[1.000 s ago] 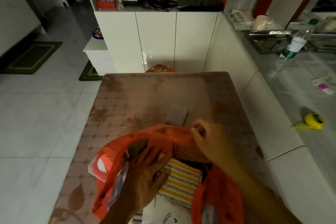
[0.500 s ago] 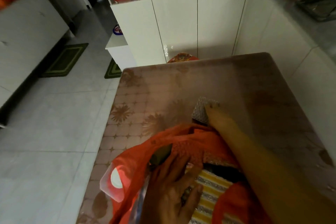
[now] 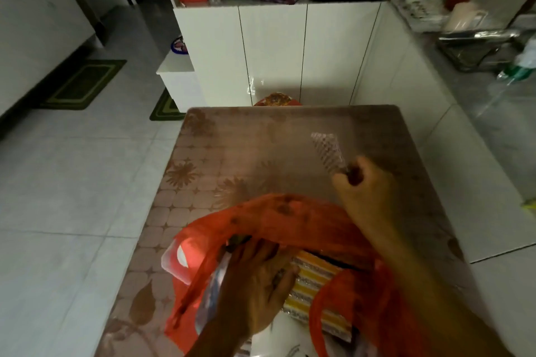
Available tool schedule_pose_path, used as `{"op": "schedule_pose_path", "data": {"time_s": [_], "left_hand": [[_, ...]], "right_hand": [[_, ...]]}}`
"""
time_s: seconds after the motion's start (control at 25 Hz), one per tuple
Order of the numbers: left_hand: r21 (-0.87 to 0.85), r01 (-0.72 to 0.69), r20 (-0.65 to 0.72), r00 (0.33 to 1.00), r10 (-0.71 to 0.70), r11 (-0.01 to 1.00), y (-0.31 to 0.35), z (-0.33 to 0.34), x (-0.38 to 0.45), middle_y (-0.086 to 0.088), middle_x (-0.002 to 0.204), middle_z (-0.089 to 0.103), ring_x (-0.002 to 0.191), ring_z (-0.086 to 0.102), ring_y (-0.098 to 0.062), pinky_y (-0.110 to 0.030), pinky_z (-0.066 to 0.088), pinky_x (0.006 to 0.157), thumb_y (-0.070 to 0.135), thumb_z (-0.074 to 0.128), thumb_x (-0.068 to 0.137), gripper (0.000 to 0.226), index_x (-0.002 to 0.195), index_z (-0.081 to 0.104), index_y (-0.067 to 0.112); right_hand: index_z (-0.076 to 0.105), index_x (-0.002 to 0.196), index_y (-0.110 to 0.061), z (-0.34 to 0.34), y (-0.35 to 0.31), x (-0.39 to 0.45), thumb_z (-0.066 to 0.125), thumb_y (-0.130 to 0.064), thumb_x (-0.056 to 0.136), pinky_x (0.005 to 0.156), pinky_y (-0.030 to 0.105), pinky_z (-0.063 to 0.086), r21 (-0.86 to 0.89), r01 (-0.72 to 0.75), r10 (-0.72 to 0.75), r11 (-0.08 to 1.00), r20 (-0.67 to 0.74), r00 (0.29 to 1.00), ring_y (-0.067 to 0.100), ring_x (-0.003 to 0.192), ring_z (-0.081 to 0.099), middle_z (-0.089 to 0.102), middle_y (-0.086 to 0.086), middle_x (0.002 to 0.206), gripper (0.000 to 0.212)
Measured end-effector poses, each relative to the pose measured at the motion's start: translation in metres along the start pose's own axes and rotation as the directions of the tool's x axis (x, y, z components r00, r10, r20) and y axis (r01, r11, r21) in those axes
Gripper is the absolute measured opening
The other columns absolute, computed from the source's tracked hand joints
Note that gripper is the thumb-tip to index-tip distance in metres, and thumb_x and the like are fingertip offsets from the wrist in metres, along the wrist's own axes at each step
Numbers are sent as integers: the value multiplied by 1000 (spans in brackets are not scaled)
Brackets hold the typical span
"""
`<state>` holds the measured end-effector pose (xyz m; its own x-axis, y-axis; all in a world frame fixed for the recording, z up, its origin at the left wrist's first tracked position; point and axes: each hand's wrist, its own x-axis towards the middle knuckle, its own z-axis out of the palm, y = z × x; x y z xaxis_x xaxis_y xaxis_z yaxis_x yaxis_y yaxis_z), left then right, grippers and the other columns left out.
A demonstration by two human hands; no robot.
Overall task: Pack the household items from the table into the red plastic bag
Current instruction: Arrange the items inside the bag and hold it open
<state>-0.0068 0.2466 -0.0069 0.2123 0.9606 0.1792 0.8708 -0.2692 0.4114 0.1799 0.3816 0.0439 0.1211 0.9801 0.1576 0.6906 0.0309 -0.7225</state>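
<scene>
The red plastic bag [image 3: 293, 223] lies open at the near end of the brown patterned table [image 3: 246, 139]. Inside it I see a yellow and silver striped packet [image 3: 313, 284] and a clear plastic container [image 3: 179, 258] showing through its left side. My left hand [image 3: 258, 278] is in the bag's mouth, resting on the contents with fingers curled over them. My right hand [image 3: 359, 191] pinches a grey dotted flat pad [image 3: 329, 151] by one end and holds it tilted above the table, beyond the bag.
White cabinets [image 3: 275, 52] stand past the table's far edge, with bottles and bags on top. A counter [image 3: 493, 101] with a metal rack runs along the right. White tiled floor [image 3: 72, 182] lies to the left.
My right hand left the bag rim, reached the grey pad on the table and has lifted it off the surface. My left hand stayed in the bag.
</scene>
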Motion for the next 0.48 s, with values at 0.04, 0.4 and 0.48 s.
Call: {"op": "schedule_pose_path", "data": {"time_s": [0.04,0.4,0.48], "left_hand": [[-2,-5,-4,1000,5,1000,-1,1,0,17,144,42,136,32,-12,-39,31,107,43,40,97,40,136,41,42],[-305,112,-308,928,-210,946,52,-74,-83,5,110,68,105,60,-6,-29,51,86,26,52,84,25,101,69,21],[-206,86,-357,921,-157,975,58,-104,-95,1,108,67,104,56,-6,-29,51,83,27,53,80,27,100,68,19]], "right_hand": [[59,81,-17,-20,-7,-31,62,-25,80,51,27,45,88,35,-39,995,44,998,13,60,58,61,-4,70,8],[49,89,-31,-72,-9,-151,77,-27,62,46,9,28,-181,478,-378,859,406,832,11,57,59,64,-9,71,40],[59,90,-24,-63,-19,-149,81,-25,51,50,26,48,-354,464,-342,812,357,869,22,64,66,68,-1,76,45]]}}
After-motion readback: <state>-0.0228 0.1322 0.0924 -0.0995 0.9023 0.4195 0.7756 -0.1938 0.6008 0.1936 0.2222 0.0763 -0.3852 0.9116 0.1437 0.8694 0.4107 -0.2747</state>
